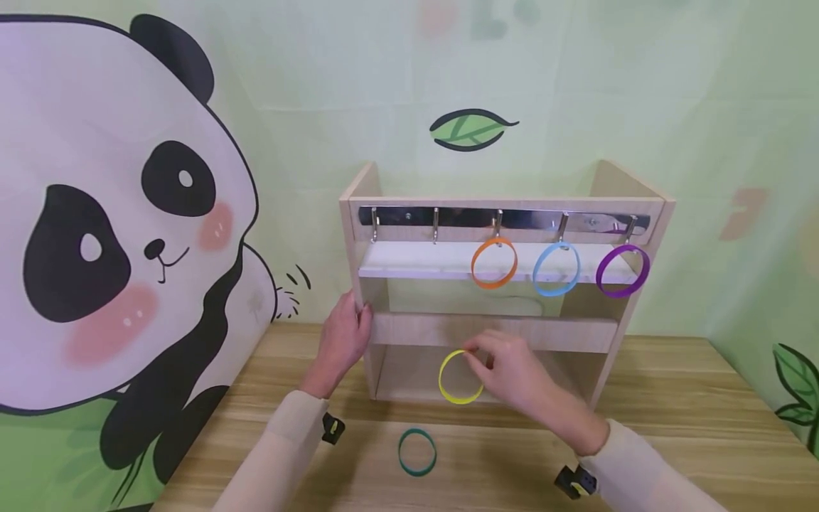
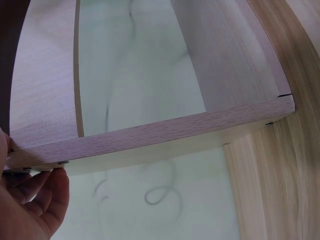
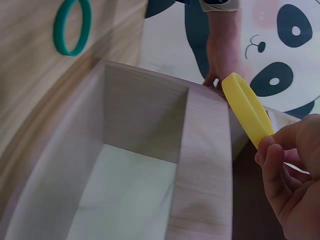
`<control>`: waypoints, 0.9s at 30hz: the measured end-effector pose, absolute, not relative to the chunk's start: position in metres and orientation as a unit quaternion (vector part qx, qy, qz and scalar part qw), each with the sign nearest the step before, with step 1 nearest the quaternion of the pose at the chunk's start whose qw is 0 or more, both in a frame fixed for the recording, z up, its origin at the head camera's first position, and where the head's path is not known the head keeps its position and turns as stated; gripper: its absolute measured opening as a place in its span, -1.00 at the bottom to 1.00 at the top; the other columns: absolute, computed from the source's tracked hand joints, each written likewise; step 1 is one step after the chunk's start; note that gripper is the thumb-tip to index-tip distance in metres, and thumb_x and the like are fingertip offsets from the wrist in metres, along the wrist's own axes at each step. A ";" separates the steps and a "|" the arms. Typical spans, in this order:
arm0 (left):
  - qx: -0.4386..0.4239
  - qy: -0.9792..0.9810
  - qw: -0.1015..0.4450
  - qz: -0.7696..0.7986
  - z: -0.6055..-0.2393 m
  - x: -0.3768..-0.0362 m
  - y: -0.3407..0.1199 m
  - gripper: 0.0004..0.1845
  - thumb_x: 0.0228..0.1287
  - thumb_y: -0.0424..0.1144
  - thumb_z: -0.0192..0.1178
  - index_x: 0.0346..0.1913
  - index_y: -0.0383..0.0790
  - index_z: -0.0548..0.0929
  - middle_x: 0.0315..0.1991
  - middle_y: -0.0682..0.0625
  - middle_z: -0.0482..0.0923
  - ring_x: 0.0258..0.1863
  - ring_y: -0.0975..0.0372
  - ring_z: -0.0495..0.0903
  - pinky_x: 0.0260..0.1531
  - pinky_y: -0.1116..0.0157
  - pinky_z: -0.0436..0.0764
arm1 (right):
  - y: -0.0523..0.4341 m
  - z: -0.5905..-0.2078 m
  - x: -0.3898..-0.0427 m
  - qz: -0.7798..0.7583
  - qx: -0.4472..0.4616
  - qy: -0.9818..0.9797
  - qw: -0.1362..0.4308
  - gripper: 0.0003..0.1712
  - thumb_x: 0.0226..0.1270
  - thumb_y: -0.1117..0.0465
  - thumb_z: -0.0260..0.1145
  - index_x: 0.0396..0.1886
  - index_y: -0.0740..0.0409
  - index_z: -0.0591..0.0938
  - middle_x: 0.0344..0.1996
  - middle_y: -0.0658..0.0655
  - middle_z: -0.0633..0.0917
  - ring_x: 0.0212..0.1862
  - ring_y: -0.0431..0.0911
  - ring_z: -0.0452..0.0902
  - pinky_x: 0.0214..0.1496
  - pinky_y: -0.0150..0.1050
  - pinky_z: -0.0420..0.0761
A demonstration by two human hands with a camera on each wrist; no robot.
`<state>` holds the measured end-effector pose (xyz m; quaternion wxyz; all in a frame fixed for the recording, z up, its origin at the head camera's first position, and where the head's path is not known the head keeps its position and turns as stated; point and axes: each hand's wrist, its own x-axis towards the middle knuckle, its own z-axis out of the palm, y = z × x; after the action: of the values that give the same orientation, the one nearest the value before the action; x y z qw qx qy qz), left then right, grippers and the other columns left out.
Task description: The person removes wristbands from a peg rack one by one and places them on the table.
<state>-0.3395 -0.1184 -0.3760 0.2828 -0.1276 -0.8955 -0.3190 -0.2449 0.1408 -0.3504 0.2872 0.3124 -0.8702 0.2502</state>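
The right hand [image 1: 512, 373] pinches a thin yellow ring [image 1: 457, 377]; the left hand [image 1: 342, 340] grips the pale wooden rack [image 1: 493, 331] at its nine o'clock edge. A teal ring [image 1: 417, 451] lies flat on the wood-grain worktop [image 1: 672, 427].

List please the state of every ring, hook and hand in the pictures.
yellow ring: pinched by right hand, off the table
green ring: flat on table
orange ring, blue ring, purple ring: hanging on hooks
two left hooks: empty
left hand: holding rack side

Green panda wall [image 1: 115, 235] (leafy); wooden table [image 1: 691, 427]
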 end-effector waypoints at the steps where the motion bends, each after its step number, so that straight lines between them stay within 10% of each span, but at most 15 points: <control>1: -0.126 -0.896 0.282 -0.319 -0.376 -0.339 -0.118 -0.70 0.28 -0.14 -0.13 -0.05 -0.25 0.39 -0.15 -0.14 0.44 -0.25 0.09 0.48 -0.36 0.13 0.51 | 0.141 -0.353 -0.245 0.250 0.311 -0.872 0.284 -0.90 -0.02 0.32 0.34 -0.42 0.16 0.64 -0.47 -0.03 0.61 -0.62 -0.34 0.34 -0.61 -0.54 0.38; 27: -0.131 -0.895 0.279 -0.324 -0.375 -0.338 -0.118 -0.70 0.28 -0.16 -0.12 -0.03 -0.27 0.39 -0.14 -0.15 0.43 -0.24 0.10 0.46 -0.33 0.13 0.51 | 0.147 -0.405 -0.244 0.254 0.326 -0.876 0.248 -0.93 -0.05 0.34 0.34 -0.50 0.14 0.63 -0.52 -0.05 0.60 -0.60 -0.35 0.38 -0.60 -0.57 0.38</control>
<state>-0.3385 -0.1180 -0.3748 0.2786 -0.1306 -0.8945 -0.3242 -0.2444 0.1475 -0.4046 0.2478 0.3263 -0.8763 0.2535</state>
